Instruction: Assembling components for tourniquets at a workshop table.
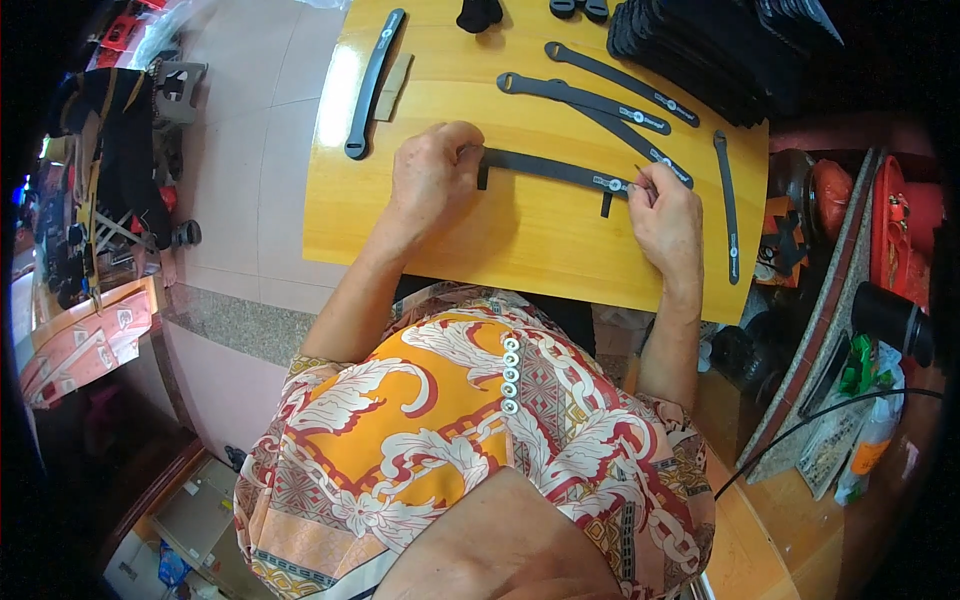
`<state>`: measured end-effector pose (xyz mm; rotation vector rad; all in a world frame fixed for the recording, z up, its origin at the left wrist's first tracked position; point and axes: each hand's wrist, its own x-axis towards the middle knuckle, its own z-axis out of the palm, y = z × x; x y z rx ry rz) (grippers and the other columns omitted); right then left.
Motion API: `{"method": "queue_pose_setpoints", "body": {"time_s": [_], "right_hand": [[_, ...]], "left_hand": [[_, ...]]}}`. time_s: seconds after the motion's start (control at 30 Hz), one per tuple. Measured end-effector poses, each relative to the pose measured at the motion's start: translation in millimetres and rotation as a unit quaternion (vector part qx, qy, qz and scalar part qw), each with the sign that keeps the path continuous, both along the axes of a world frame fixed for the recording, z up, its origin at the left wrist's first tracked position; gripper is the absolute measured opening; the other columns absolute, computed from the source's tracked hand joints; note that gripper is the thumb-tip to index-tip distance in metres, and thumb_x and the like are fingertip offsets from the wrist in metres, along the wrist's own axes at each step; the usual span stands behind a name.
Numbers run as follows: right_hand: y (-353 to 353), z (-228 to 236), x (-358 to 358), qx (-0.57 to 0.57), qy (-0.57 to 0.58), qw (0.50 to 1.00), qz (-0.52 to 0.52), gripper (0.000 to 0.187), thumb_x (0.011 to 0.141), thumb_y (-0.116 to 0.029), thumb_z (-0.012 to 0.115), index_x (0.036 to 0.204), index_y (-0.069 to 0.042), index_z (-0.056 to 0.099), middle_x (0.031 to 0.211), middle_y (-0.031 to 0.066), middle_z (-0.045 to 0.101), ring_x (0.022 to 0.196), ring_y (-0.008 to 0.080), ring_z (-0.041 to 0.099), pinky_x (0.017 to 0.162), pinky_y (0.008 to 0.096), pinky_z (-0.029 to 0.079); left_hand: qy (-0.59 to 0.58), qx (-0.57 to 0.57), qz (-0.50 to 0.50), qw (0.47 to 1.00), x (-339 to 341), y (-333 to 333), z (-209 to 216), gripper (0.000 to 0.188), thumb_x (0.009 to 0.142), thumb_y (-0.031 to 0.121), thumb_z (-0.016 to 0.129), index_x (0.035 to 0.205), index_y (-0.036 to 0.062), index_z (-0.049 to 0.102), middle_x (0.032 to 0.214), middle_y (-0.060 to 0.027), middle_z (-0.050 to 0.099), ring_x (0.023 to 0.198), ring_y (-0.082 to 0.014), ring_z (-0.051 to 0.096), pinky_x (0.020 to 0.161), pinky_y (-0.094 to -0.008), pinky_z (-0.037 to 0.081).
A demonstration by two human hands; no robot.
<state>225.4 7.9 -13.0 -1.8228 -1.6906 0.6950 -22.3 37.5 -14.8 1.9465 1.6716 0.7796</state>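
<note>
A long black strap (548, 167) with pale printing near its right end is stretched between my hands, just above the yellow table. My left hand (430, 172) has its fingers pinched on the strap's left end. My right hand (668, 218) pinches the other end, its thumb and fingertips pressed together. The strap's two tips are hidden in my fingers. One short black strip (483, 178) hangs or lies below the strap beside my left fingers. Another short black strip (606, 205) shows close to my right fingers. I cannot tell whether these strips are attached.
On the yellow table (520, 240) lie several similar straps with slotted ends, one strap (375, 85) at left and one strap (727, 208) at right. A flat olive piece (394, 88) sits at left. Black straps are piled (690, 55) at the far right. A grey stool (180, 92) stands leftward.
</note>
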Motion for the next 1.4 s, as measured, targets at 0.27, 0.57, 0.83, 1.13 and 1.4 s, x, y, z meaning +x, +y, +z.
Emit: {"method": "queue_pose_setpoints", "body": {"time_s": [0.27,0.57,0.83,1.13,1.4], "right_hand": [[-2.4,-11.3,-4.4,0.033,-0.201,0.979,0.019,0.018,0.077,-0.011,0.058,0.089,0.0,0.055,0.083,0.0189,0.058,0.073,0.0343,0.06,0.064,0.0418,0.048],[-11.8,-19.6,55.1,0.163,-0.218,0.951,-0.143,0.025,0.08,-0.017,0.057,0.101,-0.002,0.057,0.091,0.0176,0.056,0.081,0.0343,0.058,0.067,0.0409,0.048],[-31.6,-39.0,101.2,-0.003,-0.287,0.926,-0.246,0.023,0.081,-0.016,0.057,0.1,-0.001,0.057,0.094,0.0179,0.057,0.083,0.0363,0.057,0.069,0.0422,0.046],[-60.9,19.9,44.8,-0.052,0.041,0.996,-0.061,0.009,0.078,-0.005,0.059,0.084,0.001,0.055,0.074,0.017,0.058,0.068,0.0341,0.058,0.059,0.0367,0.044],[-45.0,18.7,-10.3,-0.011,0.082,0.974,0.211,0.011,0.073,-0.004,0.06,0.082,0.001,0.055,0.078,0.0174,0.058,0.073,0.0356,0.057,0.063,0.0392,0.045]], "left_hand": [[0.062,0.075,0.009,0.995,7.6,-3.6,-3.9,0.016,0.07,0.007,0.065,0.085,0.0032,0.06,0.085,-0.0178,0.055,0.075,-0.0338,0.056,0.066,-0.0391,0.046],[-0.038,0.114,0.039,0.992,-6.6,-7.3,-15.4,0.028,0.076,0.005,0.064,0.101,-0.0013,0.054,0.09,-0.0145,0.052,0.065,-0.0195,0.052,0.057,-0.0294,0.044],[-0.091,0.122,0.005,0.988,-11.0,-27.9,-12.5,0.025,0.076,-0.001,0.062,0.1,-0.0018,0.054,0.086,-0.0095,0.051,0.06,-0.012,0.046,0.053,-0.023,0.041],[-0.255,-0.107,-0.101,0.956,0.5,-46.5,3.2,0.039,0.083,0.002,0.056,0.121,0.0011,0.047,0.099,-0.0044,0.053,0.08,-0.009,0.049,0.074,-0.0203,0.042],[-0.334,-0.21,-0.059,0.917,2.3,-48.4,10.0,0.019,0.082,0.002,0.06,0.1,-0.0009,0.057,0.081,-0.0034,0.058,0.067,-0.0094,0.053,0.06,-0.0203,0.044]]}}
